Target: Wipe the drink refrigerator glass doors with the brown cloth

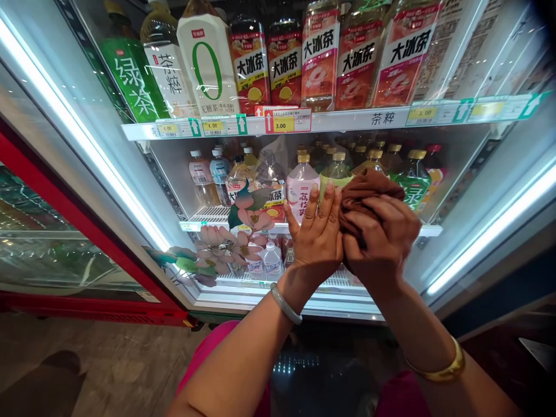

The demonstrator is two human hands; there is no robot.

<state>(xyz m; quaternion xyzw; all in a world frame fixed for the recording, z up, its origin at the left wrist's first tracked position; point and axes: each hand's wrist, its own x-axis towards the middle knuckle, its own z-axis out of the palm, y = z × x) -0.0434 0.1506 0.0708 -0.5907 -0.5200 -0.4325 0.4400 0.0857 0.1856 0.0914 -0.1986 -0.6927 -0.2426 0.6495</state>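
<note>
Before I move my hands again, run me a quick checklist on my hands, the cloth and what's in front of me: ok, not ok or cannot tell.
1. Right hand gripping the brown cloth: ok.
2. Left hand empty, fingers spread: ok.
3. Left palm pressed firmly against the glass: cannot tell.
4. Gold bangle clear of the cloth: ok.
5. Front bottles on the upper shelf standing: ok.
6. Flower decal edges stuck down: cannot tell.
</note>
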